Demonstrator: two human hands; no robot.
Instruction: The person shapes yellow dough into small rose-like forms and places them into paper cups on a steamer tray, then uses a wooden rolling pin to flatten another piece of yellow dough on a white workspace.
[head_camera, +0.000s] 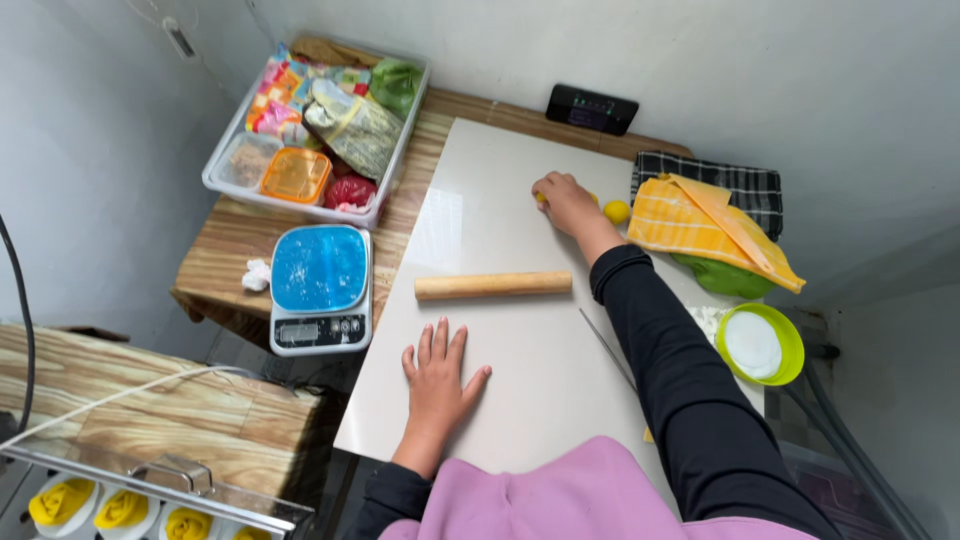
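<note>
The left hand (437, 375) lay flat with fingers spread on the white board (500, 220) covering the desk (225, 250). The right hand (565, 203) reached far across, curled over a yellow dough ball (541, 198), just beside a second yellow ball (616, 211). A wooden rolling pin (493, 286) rested between the hands.

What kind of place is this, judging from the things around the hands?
Probably a small home baking corner: a wooden rolling pin lies on a white work board, beside a digital kitchen scale and a tray of ingredient packets.
</note>
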